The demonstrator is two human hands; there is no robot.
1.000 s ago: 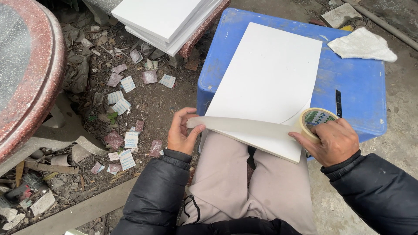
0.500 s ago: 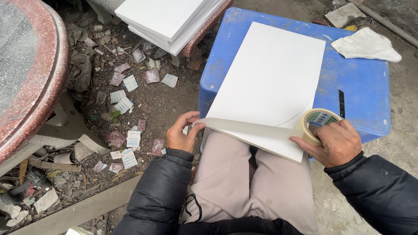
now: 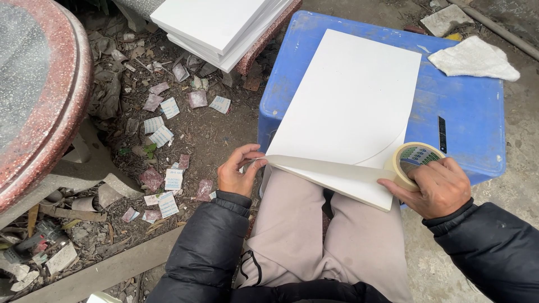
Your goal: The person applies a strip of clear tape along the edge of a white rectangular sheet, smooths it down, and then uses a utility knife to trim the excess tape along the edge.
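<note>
A white rectangular board (image 3: 351,106) lies on a blue plastic stool (image 3: 466,112) and reaches over my knees. My right hand (image 3: 435,188) grips a roll of pale tape (image 3: 412,160) at the board's near right corner. A strip of tape (image 3: 325,170) runs from the roll along the board's near edge to my left hand (image 3: 238,171), whose fingers pinch the strip's free end at the near left corner.
A stack of white boards (image 3: 219,25) rests at the top. A red stone tabletop (image 3: 39,101) stands at the left. Paper scraps and rubble (image 3: 163,129) litter the ground. A white cloth (image 3: 474,59) and a black utility knife (image 3: 442,133) lie on the stool.
The hands and tape hold almost the same pose; the view has shifted slightly, and the strip stays stretched along the near edge.
</note>
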